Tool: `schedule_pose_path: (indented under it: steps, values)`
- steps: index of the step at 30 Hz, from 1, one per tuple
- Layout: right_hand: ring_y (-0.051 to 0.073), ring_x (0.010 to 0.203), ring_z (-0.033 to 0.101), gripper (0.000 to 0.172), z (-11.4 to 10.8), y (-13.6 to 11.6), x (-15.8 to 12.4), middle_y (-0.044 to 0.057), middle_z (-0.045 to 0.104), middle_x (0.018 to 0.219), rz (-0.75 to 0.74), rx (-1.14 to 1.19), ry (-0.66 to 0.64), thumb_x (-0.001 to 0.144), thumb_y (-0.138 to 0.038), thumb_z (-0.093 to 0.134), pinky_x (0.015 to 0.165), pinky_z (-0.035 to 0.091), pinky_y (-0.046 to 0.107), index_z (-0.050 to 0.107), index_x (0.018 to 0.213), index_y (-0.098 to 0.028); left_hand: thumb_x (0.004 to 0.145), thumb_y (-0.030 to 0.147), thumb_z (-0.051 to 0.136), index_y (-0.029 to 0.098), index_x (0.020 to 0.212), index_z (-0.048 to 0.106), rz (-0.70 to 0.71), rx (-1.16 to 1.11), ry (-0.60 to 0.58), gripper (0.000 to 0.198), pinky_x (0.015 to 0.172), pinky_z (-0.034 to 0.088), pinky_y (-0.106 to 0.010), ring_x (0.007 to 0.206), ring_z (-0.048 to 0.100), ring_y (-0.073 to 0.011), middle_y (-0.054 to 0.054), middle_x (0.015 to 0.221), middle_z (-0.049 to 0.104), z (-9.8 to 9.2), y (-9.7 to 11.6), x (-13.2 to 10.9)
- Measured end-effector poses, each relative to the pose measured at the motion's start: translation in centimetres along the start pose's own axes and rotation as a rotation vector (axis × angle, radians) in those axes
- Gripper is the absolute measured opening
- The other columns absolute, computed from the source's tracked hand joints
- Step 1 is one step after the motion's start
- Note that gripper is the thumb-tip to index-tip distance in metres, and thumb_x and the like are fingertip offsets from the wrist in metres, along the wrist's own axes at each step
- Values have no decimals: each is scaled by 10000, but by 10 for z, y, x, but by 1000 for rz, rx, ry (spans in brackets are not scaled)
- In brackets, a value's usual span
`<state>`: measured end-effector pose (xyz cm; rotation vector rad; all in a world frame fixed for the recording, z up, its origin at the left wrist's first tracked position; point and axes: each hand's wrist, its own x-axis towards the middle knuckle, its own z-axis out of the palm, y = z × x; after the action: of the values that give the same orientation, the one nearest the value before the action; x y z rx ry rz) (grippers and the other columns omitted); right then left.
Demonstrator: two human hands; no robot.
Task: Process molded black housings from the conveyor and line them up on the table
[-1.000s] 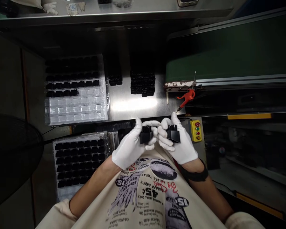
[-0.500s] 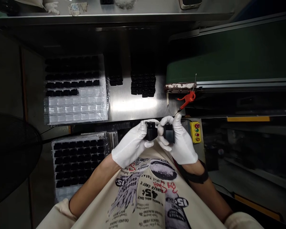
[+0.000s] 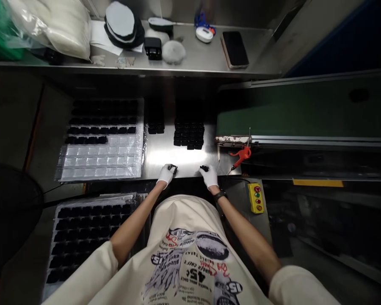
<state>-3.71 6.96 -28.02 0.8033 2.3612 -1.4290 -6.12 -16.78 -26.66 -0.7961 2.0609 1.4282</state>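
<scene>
Near the front edge of the steel table [image 3: 158, 159], my gloved left hand [image 3: 166, 175] is closed on a small black plastic part [image 3: 172, 168]. My gloved right hand [image 3: 210, 176], a short way to the right, grips another black plastic part [image 3: 204, 168]. Both hands are at table height, apart from each other. Beyond them stands a block of black parts [image 3: 189, 135] in close rows, with a narrower column of black parts [image 3: 155, 127] to its left. The exact kind of these parts is too small and dark to make out.
At left lies a clear plastic tray [image 3: 114, 161] partly filled with black parts; below it is a fuller tray [image 3: 59, 207]. A red air blow gun [image 3: 243, 156] hangs by the green conveyor belt [image 3: 288, 110]. A yellow button box [image 3: 255, 198] and a shelf phone [image 3: 235, 48] are also there.
Both hands have moved forward and down from in front of my chest to the table edge, drawing slightly apart, each still with its black part. The camera view has tilted up, showing the shelf.
</scene>
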Motion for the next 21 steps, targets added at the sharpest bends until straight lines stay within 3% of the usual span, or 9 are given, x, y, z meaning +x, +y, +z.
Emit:
schedule_pose_path:
  steps: [2, 5, 12, 17, 19, 21]
  values:
    - [231, 1099, 666, 288, 25, 13, 33, 136, 763, 1217, 4, -38, 0, 859, -260, 752, 1027, 508, 318, 672, 1110, -145, 1039, 268, 741, 112, 1166, 739, 6, 28, 48, 202, 1035, 606, -449, 1081, 743, -244, -126, 1185, 784, 6, -9, 30]
    - [221, 1107, 645, 399, 44, 21, 62, 117, 754, 1252, -6, -104, 1, 860, -278, 762, 1016, 489, 306, 652, 1221, -151, 1029, 320, 782, 138, 1150, 755, 34, 35, 105, 221, 1063, 618, -480, 1157, 744, -248, -106, 1265, 776, 11, -19, 54]
    - [282, 1238, 553, 321, 40, 31, 71, 141, 747, 1253, -124, -222, 7, 854, -282, 781, 1177, 368, 406, 706, 1144, -167, 1015, 293, 797, 135, 1221, 748, 95, 21, 239, 264, 1050, 629, -455, 1171, 752, -243, -119, 1344, 766, 12, -40, 72]
    - [280, 1304, 565, 397, 14, 26, 49, 154, 715, 1372, -232, -225, 153, 777, -251, 863, 1237, 364, 384, 697, 1129, -172, 1120, 438, 604, 136, 1272, 699, 54, 75, 396, 351, 1122, 558, -470, 1286, 693, -267, -152, 1412, 715, -7, -59, 75]
    - [308, 1272, 591, 262, -13, 24, 37, 180, 713, 1282, -218, -221, 301, 851, -277, 812, 1235, 393, 426, 681, 1053, -173, 1134, 509, 532, 138, 1208, 702, 15, 100, 402, 414, 1083, 552, -442, 1215, 711, -264, -145, 1301, 756, -12, -65, 76]
    - [366, 1334, 557, 196, -46, 24, 30, 252, 655, 1299, -154, -218, 530, 976, -318, 672, 1263, 373, 520, 652, 1084, -157, 1081, 583, 601, 146, 1106, 714, -21, 128, 340, 452, 989, 562, -399, 1070, 738, -254, -122, 1146, 793, -12, -69, 79]
